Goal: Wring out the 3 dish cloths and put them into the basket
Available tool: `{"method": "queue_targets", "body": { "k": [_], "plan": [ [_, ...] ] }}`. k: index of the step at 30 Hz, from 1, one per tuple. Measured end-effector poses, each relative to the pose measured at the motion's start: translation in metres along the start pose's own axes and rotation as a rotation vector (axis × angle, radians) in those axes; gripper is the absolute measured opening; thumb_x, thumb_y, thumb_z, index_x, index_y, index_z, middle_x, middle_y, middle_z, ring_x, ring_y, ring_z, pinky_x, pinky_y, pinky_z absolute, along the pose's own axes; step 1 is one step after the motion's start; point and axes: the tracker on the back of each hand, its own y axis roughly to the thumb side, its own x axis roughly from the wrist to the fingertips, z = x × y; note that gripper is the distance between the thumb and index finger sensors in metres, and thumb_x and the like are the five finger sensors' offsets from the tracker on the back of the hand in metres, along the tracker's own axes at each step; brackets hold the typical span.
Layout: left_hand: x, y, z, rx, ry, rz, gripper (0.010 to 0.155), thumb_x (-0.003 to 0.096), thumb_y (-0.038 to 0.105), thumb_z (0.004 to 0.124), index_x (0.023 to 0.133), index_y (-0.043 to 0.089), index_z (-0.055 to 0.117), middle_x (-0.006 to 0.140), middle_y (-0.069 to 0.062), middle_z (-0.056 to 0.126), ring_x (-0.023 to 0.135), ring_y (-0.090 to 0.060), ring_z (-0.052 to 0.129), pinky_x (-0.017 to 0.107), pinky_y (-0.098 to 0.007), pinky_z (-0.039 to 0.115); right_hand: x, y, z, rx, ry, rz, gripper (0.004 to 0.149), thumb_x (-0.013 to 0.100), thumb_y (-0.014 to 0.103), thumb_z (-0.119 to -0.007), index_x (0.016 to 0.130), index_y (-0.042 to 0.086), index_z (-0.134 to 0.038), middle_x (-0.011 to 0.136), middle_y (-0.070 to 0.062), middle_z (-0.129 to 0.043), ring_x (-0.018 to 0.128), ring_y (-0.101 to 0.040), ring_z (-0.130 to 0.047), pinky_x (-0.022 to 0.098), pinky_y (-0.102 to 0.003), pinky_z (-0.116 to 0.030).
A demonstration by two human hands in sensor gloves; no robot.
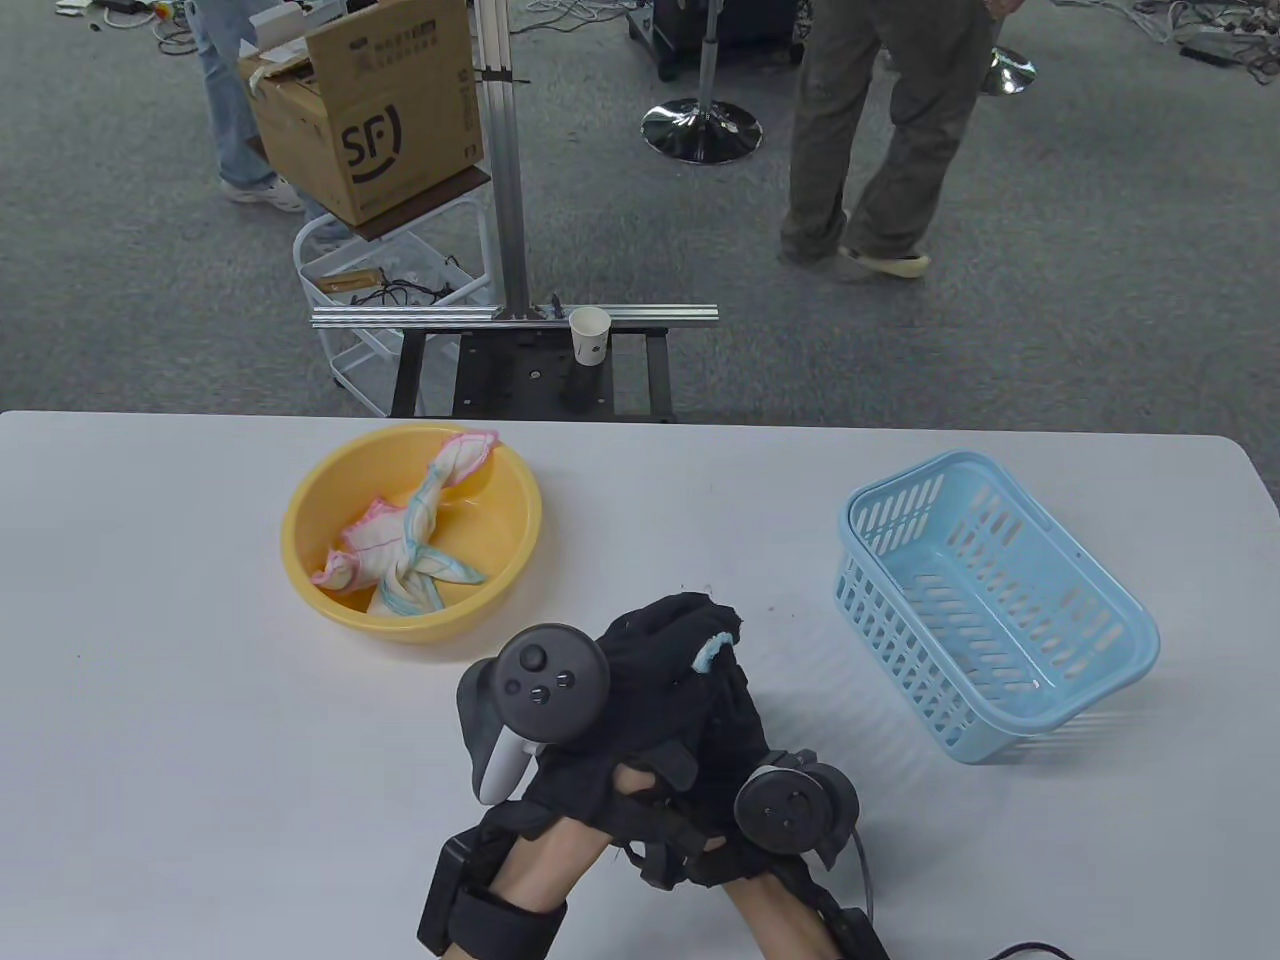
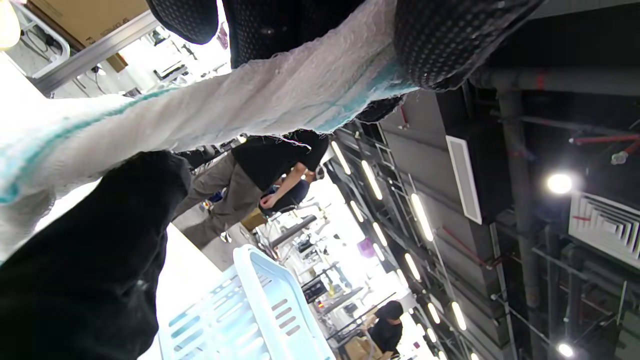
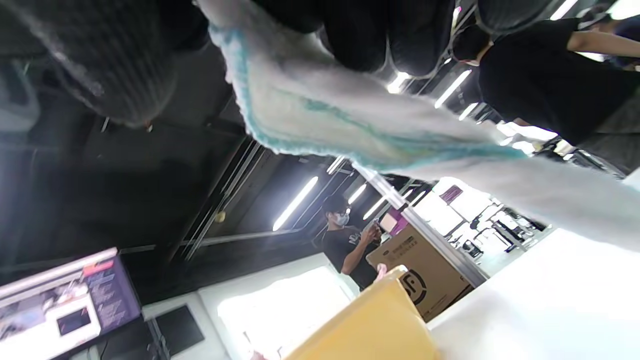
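Both gloved hands meet above the table's near middle and grip one white dish cloth with a teal edge (image 1: pixel 712 652). My left hand (image 1: pixel 668 632) curls round one end, the right hand (image 1: pixel 735 705) round the other. In the left wrist view the cloth (image 2: pixel 260 100) stretches as a taut roll from the left hand's fingers (image 2: pixel 440 45). The right wrist view shows the cloth (image 3: pixel 340 120) running out from under the right hand's fingers (image 3: pixel 390 35). More crumpled cloths (image 1: pixel 405 545) lie in the yellow bowl (image 1: pixel 300 520) at the left. The light blue basket (image 1: pixel 1100 600) stands at the right with nothing in it.
A metal frame with a paper cup (image 1: pixel 589 335) stands just beyond the table's far edge. A cardboard box (image 1: pixel 370 110) sits on a cart behind it, and people stand on the carpet. The basket (image 2: pixel 260 300) and the bowl (image 3: pixel 370 325) flank the hands.
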Motion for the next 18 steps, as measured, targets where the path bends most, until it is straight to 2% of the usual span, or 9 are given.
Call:
{"method": "queue_targets", "body": {
  "k": [2,5,8,11,15,18],
  "plan": [
    [-0.001,-0.001,0.002,-0.011,0.003,0.002,0.051,0.0495,0.046,0.078,0.097,0.029,0.081,0.106,0.003,0.07,0.099,-0.028,0.072,0.079,-0.058,0.052,-0.001,-0.003,0.0,0.063,-0.012,-0.062,0.093,0.045,0.066,-0.08,0.106,0.012,-0.035,0.108,-0.022,-0.054,0.097,-0.052,-0.059,0.067,-0.072,-0.049],
    [-0.002,-0.001,0.003,-0.034,-0.005,-0.001,0.051,0.0495,0.046,0.078,0.097,0.029,0.081,0.106,0.003,0.071,0.099,-0.029,0.073,0.079,-0.058,0.052,-0.001,-0.006,0.0,0.067,-0.028,-0.073,0.089,0.046,0.063,-0.081,0.106,0.012,-0.039,0.105,-0.021,-0.061,0.095,-0.052,-0.065,0.066,-0.071,-0.053],
    [-0.004,0.0,-0.001,-0.023,0.006,0.011,0.051,0.0494,0.046,0.078,0.097,0.029,0.082,0.106,0.003,0.071,0.099,-0.029,0.073,0.079,-0.058,0.052,0.0,-0.008,0.003,0.095,-0.061,-0.095,0.075,0.05,0.05,-0.082,0.104,0.01,-0.047,0.099,-0.021,-0.072,0.088,-0.05,-0.076,0.064,-0.068,-0.061],
    [-0.006,-0.002,-0.01,-0.008,0.033,0.011,0.051,0.0494,0.046,0.078,0.097,0.028,0.082,0.106,0.003,0.071,0.099,-0.029,0.073,0.079,-0.058,0.052,0.001,-0.014,0.004,0.192,-0.066,-0.14,0.065,0.051,0.043,-0.08,0.102,0.009,-0.057,0.092,-0.021,-0.082,0.081,-0.05,-0.086,0.061,-0.067,-0.067],
    [-0.01,-0.013,-0.026,0.031,0.087,-0.001,0.05,0.0493,0.045,0.078,0.096,0.028,0.083,0.105,0.003,0.072,0.099,-0.029,0.074,0.078,-0.059,0.052,0.002,-0.023,0.004,0.355,-0.059,-0.235,0.06,0.052,0.04,-0.078,0.099,0.006,-0.063,0.086,-0.022,-0.088,0.074,-0.049,-0.092,0.058,-0.066,-0.071],
    [-0.015,-0.024,-0.033,0.036,0.117,-0.012,0.049,0.0492,0.045,0.078,0.095,0.028,0.084,0.105,0.003,0.073,0.099,-0.029,0.074,0.078,-0.059,0.052,0.002,-0.028,0.007,0.404,-0.087,-0.293,0.059,0.052,0.042,-0.079,0.096,0.004,-0.067,0.08,-0.022,-0.094,0.069,-0.048,-0.097,0.055,-0.064,-0.075]
  ]
}}
